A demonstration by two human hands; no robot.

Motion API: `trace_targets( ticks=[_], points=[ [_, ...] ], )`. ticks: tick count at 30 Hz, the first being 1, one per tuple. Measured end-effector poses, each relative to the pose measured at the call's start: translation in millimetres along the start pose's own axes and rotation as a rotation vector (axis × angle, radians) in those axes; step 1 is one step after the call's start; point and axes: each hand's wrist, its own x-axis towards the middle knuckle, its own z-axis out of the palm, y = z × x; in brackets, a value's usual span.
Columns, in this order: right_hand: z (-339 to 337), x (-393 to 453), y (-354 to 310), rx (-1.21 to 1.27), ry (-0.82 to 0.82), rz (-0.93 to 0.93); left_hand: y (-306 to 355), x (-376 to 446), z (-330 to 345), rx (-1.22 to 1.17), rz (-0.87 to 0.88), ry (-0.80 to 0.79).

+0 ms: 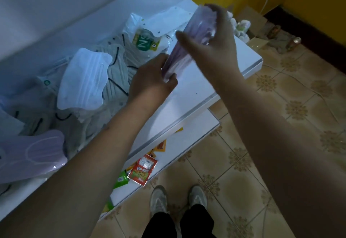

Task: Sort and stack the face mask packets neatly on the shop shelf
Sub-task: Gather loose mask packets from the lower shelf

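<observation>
Both hands are on one purple packet (189, 47), held up over the bare right part of the white shelf (189, 88). The left hand (151, 80) pinches its lower end, fingers curled round the plastic. The right hand (211, 41) grips the upper end, thumb on the near side and fingers wrapped over the top. The packet runs tilted from about 7 o'clock up to 1 o'clock between the two hands, clear of the shelf as far as I can tell.

The rest of the masks sit in a messy pile at 9 o'clock of the hands: a white packet (84, 78) on top, a green-label packet (146, 39) at 11 o'clock behind it, and a lilac packet (31, 155) at the near left edge. Some loose ones with black ear loops are mixed in underneath.

On the lower shelf (179, 144), at 6 o'clock, lies a red sachet (142, 169). Grey shoes (159, 198) stand on the tiled floor (280, 106).
</observation>
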Motion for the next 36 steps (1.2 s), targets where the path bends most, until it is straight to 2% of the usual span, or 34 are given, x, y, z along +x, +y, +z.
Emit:
trace_targets(
  ticks=[3, 5, 7, 9, 12, 17, 19, 23, 25, 28, 31, 33, 36],
  points=[
    [-19, 14, 10, 0.133, 0.026, 0.154, 7, 5, -26, 0.188, 0.167, -0.001],
    [-27, 17, 19, 0.054, 0.009, 0.185, 5, 8, -36, 0.246, 0.215, -0.096],
    [-31, 13, 32, 0.042, -0.027, 0.320, -3, 10, -34, 0.256, 0.136, -0.260],
    [-29, 6, 45, 0.112, -0.158, 0.460, -14, 8, -27, 0.246, 0.042, -0.371],
    [-31, 0, 55, 0.124, -0.277, 0.461, -20, 6, -25, 0.229, 0.047, -0.324],
    [-67, -6, 29, 0.279, -0.220, 0.437, 3, -9, -37, -0.114, -0.073, -0.413],
    [-86, -21, 11, 0.346, -0.191, 0.485, 23, -26, -44, -0.266, -0.134, -0.488],
    [-120, -59, -46, 0.625, -0.226, 0.495, 70, -63, -52, -0.579, -0.199, -0.519],
    [-141, -74, -79, 0.704, -0.170, 0.508, 98, -77, -58, -0.625, -0.186, -0.536],
    [-178, -83, -133, 0.683, -0.078, 0.503, 145, -96, -78, -0.664, -0.164, -0.556],
    [-210, -87, -192, 0.701, -0.025, 0.425, 183, -115, -111, -0.722, -0.120, -0.627],
    [-218, -85, -231, 0.746, -0.042, 0.358, 198, -125, -143, -0.753, -0.072, -0.647],
    [-201, -84, -289, 0.776, -0.100, 0.262, 203, -137, -201, -0.799, -0.076, -0.552]
  ],
)
